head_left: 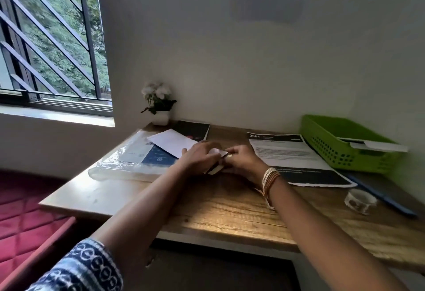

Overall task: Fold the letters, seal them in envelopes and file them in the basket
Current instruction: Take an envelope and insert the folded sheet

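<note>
We hold the folded letter (217,161) pinched between left hand (199,156) and right hand (241,159), together mid-desk; basket (326,150) lies far right, nearer the right hand.

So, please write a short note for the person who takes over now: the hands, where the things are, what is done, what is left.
Left hand and right hand: both pinch a small folded letter over the middle of the desk.
White envelope: behind the left hand, lying on a plastic packet.
Unfolded printed letter: flat, right of the hands.
Green basket: far right, at least one envelope already filed.
Tape roll: near right edge.
Left: finish this fold, seal, file; then the printed letter.
</note>
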Tool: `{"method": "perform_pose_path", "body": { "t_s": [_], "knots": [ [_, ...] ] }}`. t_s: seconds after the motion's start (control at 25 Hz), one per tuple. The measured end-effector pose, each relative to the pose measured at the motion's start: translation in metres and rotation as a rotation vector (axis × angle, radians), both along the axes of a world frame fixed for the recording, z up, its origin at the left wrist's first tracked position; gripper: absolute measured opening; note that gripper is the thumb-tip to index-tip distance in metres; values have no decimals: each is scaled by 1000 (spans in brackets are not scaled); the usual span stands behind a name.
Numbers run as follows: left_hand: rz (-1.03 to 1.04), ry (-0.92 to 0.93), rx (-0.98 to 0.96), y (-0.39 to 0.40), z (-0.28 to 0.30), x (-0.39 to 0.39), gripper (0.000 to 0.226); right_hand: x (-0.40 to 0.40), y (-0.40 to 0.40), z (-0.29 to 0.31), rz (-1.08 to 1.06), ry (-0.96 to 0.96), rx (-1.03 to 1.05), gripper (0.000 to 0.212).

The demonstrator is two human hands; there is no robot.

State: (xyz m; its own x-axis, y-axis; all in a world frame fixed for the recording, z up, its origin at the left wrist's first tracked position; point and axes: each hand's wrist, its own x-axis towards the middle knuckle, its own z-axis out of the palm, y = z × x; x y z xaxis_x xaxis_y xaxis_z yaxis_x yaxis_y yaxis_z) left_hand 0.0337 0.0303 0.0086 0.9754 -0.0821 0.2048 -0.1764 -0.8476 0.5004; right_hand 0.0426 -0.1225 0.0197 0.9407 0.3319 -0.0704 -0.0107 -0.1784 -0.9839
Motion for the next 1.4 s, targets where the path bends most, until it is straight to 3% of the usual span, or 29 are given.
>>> {"method": "perform_pose_path", "body": {
  "t_s": [0.12,0.24,0.4,0.48,0.56,0.68,0.96,1.12,1.2,1.4],
  "knots": [
    [45,-72,-110,1,6,-4,47,-7,9,-2,91,-112,-186,25],
    [67,-24,-10,3,4,-6,35,-9,8,0,100,-250,-330,23],
    [98,8,86,1,3,-5,25,13,-21,2,-310,-503,-796,28],
    [98,-77,199,-3,5,-7,25,24,-37,7,-423,-417,-1014,46],
    [15,-142,273,-11,5,-10,26,29,-48,13,-373,-237,-1067,64],
    [-152,-95,256,-19,3,-12,28,30,-51,15,-303,-154,-1088,64],
    [-124,-92,255,-14,10,-18,31,25,-53,13,-349,-320,-1138,40],
    [-58,-111,219,-11,5,-11,26,18,-54,6,-505,-505,-1249,35],
    [-24,-133,134,-7,2,-7,27,14,-51,10,-537,-575,-1264,29],
    [163,-193,-570,4,-1,0,35,-7,-34,14,-282,-914,-1104,35]
  ]
}}
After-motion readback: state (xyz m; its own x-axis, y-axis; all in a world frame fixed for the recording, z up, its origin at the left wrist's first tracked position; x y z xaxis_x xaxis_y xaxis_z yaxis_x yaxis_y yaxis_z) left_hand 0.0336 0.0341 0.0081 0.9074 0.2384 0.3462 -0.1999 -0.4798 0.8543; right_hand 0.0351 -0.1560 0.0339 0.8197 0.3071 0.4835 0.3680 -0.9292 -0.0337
